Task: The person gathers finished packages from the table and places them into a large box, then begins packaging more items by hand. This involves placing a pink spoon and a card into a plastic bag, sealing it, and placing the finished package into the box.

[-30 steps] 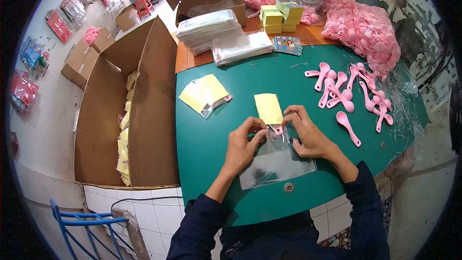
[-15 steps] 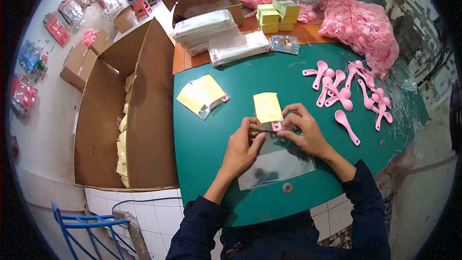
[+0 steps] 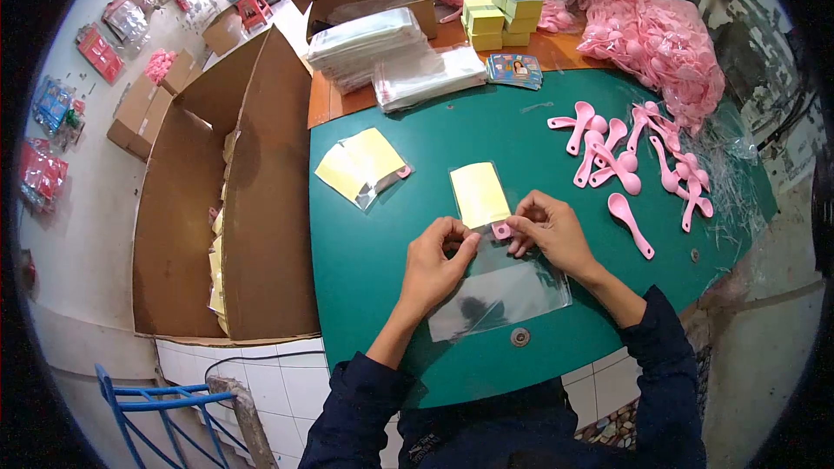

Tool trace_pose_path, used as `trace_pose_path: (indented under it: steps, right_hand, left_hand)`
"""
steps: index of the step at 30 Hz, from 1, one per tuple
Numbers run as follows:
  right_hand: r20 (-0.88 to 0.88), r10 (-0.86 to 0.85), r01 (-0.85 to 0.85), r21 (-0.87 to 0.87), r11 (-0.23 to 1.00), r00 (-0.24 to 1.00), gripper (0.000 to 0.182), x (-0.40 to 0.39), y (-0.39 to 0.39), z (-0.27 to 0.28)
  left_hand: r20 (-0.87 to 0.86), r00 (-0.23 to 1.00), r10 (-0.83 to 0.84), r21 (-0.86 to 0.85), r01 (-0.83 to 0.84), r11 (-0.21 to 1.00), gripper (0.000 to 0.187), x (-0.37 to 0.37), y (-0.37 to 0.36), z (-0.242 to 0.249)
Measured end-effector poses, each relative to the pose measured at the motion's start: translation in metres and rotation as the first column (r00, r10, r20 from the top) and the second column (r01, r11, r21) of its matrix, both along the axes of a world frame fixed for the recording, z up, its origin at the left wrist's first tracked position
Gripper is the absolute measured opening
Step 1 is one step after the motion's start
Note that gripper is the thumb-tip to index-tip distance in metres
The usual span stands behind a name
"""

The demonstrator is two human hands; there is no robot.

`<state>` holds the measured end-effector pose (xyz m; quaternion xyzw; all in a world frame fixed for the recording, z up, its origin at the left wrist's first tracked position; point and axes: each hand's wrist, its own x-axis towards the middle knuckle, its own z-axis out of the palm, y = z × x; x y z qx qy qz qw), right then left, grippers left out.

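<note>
In the head view, a clear plastic bag [image 3: 494, 165] holds a yellow card [image 3: 479, 194], with the end of a pink spoon [image 3: 501, 231] showing at its lower edge. My left hand [image 3: 437, 262] is closed, thumb and forefinger pinching the bag's near left edge. At the near right edge, beside the spoon end, my right hand [image 3: 554, 234] pinches the bag too. Below the hands, flat clear plastic bags [image 3: 499, 300] lie on the green tabletop [image 3: 391, 243]. Filled bags with yellow cards [image 3: 365, 165] rest to the left.
Loose pink spoons [image 3: 629, 224] are scattered at right, near a large bag of spoons [image 3: 651, 52]. Stacked clear bags [image 3: 430, 78], picture cards [image 3: 514, 71] and card blocks [image 3: 504, 17] stand at the back. A tall cardboard box [image 3: 274, 200] adjoins the table's left side.
My right fingers have shifted slightly outward and up along the bag's near edge. My left hand has moved slightly toward me, its thumb now nearer the card. The camera view has shifted a little.
</note>
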<state>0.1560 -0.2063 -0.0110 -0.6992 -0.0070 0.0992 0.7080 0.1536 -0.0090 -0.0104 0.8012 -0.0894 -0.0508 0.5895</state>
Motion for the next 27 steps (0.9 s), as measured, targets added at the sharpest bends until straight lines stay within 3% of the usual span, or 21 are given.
trace_pose_path:
  steps: [6, 12, 18, 21, 24, 27]
  right_hand:
    - [0.052, -0.056, 0.06, -0.07, 0.996, 0.997, 0.017, -0.003, 0.004, 0.002]
    - [0.065, -0.08, 0.085, -0.078, 0.993, 0.995, 0.016, -0.004, 0.006, 0.002]
    - [0.091, -0.04, 0.049, -0.088, 0.995, 0.995, 0.013, -0.004, 0.005, 0.001]
    - [0.101, -0.064, 0.07, -0.057, 0.996, 0.993, 0.018, -0.006, 0.008, 0.003]
    - [0.076, -0.047, 0.057, -0.139, 0.989, 0.996, 0.022, -0.005, 0.007, 0.003]
    - [0.241, 0.003, 0.095, -0.396, 0.913, 0.971, 0.021, 0.005, -0.006, 0.009]
  left_hand:
    - [0.064, 0.997, 0.037, 0.151, -0.047, 0.987, 0.018, -0.001, -0.003, -0.002]
    - [0.026, 0.992, 0.126, -0.034, -0.125, 0.992, 0.017, -0.001, -0.007, -0.003]
    - [-0.032, 0.998, 0.046, 0.073, -0.043, 0.996, 0.016, -0.002, -0.005, 0.002]
    - [0.04, 0.998, 0.046, -0.018, -0.046, 0.999, 0.018, -0.003, -0.006, -0.003]
    - [0.087, 0.994, 0.064, 0.005, -0.065, 0.998, 0.033, -0.002, -0.005, -0.011]
    - [0.164, 0.983, 0.083, 0.028, -0.088, 0.996, 0.041, 0.008, 0.002, -0.018]
